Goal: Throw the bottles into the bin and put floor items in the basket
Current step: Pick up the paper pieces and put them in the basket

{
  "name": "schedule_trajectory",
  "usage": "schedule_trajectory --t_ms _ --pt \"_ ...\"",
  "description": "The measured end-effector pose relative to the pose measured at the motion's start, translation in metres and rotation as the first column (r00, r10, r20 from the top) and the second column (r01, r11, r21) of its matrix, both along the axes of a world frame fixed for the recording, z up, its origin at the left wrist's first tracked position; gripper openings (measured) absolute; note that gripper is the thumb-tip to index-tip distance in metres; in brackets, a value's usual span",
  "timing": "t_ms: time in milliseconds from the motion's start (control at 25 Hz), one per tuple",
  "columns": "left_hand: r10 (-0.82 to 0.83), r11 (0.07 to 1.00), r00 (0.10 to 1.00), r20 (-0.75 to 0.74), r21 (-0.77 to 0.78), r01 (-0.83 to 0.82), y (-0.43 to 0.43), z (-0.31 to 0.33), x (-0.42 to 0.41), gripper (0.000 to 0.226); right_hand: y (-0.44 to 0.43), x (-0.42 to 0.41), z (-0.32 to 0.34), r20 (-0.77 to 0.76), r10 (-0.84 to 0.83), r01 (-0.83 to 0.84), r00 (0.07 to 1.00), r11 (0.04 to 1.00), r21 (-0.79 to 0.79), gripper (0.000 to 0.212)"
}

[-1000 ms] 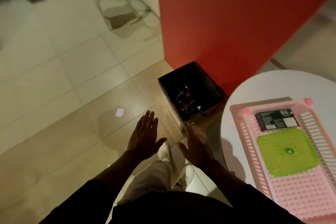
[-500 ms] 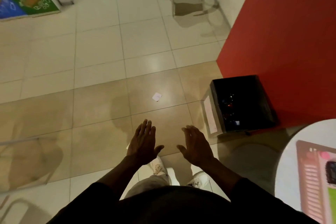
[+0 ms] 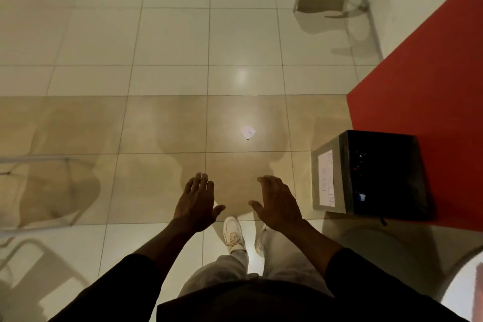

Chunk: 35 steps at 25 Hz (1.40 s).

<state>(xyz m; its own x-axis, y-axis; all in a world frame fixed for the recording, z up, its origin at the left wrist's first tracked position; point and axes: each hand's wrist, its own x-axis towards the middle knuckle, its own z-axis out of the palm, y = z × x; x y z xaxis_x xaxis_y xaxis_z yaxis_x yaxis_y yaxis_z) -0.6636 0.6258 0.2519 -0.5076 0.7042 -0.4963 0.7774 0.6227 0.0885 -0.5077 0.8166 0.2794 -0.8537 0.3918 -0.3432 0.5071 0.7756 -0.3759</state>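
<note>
The person had turned from the tabletop [image 3: 466,293]. The bin [image 3: 376,172], bottles glinting inside, now sat to the right. Left hand [image 3: 197,200] and right hand [image 3: 279,204] stayed spread flat, holding nothing. The paper scrap [image 3: 247,132] lay untouched on the floor [image 3: 156,125] ahead, likely the next pickup.

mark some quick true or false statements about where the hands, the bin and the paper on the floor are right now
1. The left hand and right hand both hold nothing. True.
2. The bin stands on the person's left. False: it stands on the right, against the red wall.
3. A paper scrap lies on the floor ahead of the hands. True.
4. The paper scrap touches the bin. False: bare floor lies between them.
</note>
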Motion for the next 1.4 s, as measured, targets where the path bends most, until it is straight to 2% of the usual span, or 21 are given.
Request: schedule_trajectory --t_ms 200,360,520,720,920,1000,1200,1320,1400 --pt "0.169 0.986 0.985 0.023 0.001 -0.170 0.003 -0.018 -0.027 0.085 0.026 -0.058 -0.025 0.067 0.148 -0.147 0.987 0.989 -0.026 0.072" --pt "0.277 0.960 0.960 0.044 -0.056 -0.274 0.017 -0.027 -0.053 0.084 0.065 -0.106 -0.048 0.124 0.269 -0.267 0.955 0.963 -0.032 0.071" --pt "0.421 0.903 0.906 0.041 -0.106 -0.415 0.039 -0.049 -0.081 0.077 0.118 -0.159 -0.082 0.185 0.370 -0.364 0.910 0.929 -0.065 0.068" --pt "0.551 0.827 0.829 0.095 -0.195 -0.527 0.052 -0.106 -0.104 0.063 0.176 -0.215 -0.145 0.315 0.426 -0.442 0.848 0.897 -0.024 0.066" --pt "0.608 0.784 0.765 0.211 -0.312 -0.537 0.053 -0.220 -0.125 0.060 0.214 -0.262 -0.254 0.399 0.458 -0.499 0.794 0.866 -0.001 0.063" --pt "0.660 0.741 0.712 0.239 -0.360 -0.567 0.043 -0.276 -0.138 0.061 0.225 -0.281 -0.304 0.420 0.461 -0.506 0.782 0.862 -0.004 0.063" --pt "0.732 0.668 0.636 0.244 -0.438 -0.602 -0.002 -0.457 -0.166 0.055 0.249 -0.320 -0.482 0.457 0.447 -0.497 0.769 0.868 -0.012 0.066" --pt "0.818 0.564 0.537 0.207 -0.470 -0.679 -0.022 -0.544 -0.160 0.059 0.262 -0.342 -0.573 0.455 0.451 -0.508 0.768 0.861 0.002 0.066" --pt "0.882 0.464 0.436 0.181 -0.503 -0.730 -0.031 -0.598 -0.150 0.071 0.271 -0.353 -0.631 0.448 0.437 -0.502 0.779 0.864 0.030 0.066"
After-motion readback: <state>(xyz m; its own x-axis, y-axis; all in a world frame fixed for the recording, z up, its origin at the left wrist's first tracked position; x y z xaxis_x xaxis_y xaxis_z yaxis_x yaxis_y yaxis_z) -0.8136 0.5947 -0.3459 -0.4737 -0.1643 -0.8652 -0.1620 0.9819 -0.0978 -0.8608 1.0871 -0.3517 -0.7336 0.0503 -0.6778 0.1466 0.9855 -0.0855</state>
